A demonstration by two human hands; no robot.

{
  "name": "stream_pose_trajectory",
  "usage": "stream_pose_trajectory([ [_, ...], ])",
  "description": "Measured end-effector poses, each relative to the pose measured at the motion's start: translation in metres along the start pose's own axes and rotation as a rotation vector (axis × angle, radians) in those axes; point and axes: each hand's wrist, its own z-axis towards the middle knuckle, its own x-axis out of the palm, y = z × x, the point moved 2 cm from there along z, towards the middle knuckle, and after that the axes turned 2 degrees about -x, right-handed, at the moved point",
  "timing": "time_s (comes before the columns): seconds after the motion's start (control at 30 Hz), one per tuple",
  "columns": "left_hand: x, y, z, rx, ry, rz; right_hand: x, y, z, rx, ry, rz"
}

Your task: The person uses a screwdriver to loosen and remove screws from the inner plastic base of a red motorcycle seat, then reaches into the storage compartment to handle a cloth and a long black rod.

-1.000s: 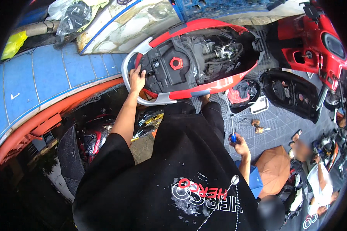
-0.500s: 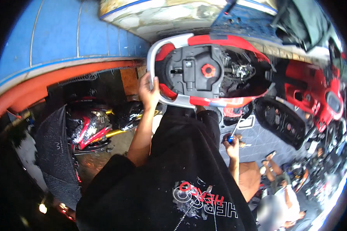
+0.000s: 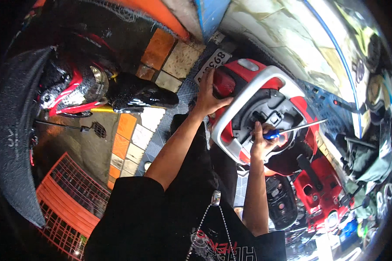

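A red scooter's tail with a grey grab rail [image 3: 233, 108] stands in front of me, its seat off and the black storage opening [image 3: 265, 104] exposed. My left hand [image 3: 210, 99] rests on the rear end beside the red tail light [image 3: 224, 82], thumb and fingers wide apart, the thumb reaching toward the rail. My right hand [image 3: 259, 145] is closed around the blue handle of a screwdriver [image 3: 304, 126]. It is held over the rear of the opening, its long metal shaft pointing right. That hand hides part of the opening.
A licence plate [image 3: 215, 65] sits behind the tail. A wet black-and-red motorcycle [image 3: 76, 93] stands at left, near an orange metal rack [image 3: 69, 191]. The detached black seat [image 3: 279, 202] lies right of my forearm, near the scooter's red front [image 3: 320, 189]. A stone-tiled wall [image 3: 283, 48] borders the far side.
My view has turned toward the scooter's rear. My left hand has shifted from the grab rail to the tail light. My right hand has brought the screwdriver up from beside the scooter to above its opening.
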Motion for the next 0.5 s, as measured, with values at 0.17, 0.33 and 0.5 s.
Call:
stream_pose_trajectory([
  [0.17, -0.021, -0.004, 0.013, -0.037, 0.122, -0.139, -0.001, -0.010, 0.006, -0.169, 0.054, -0.258],
  [0.33, -0.001, 0.057, 0.006, -0.293, 0.198, -0.631, 0.003, -0.011, 0.005, -0.252, 0.070, -0.258],
  [0.5, -0.003, 0.063, 0.008, -0.349, 0.259, -0.440, 0.010, -0.006, 0.001, -0.197, -0.008, -0.359],
])
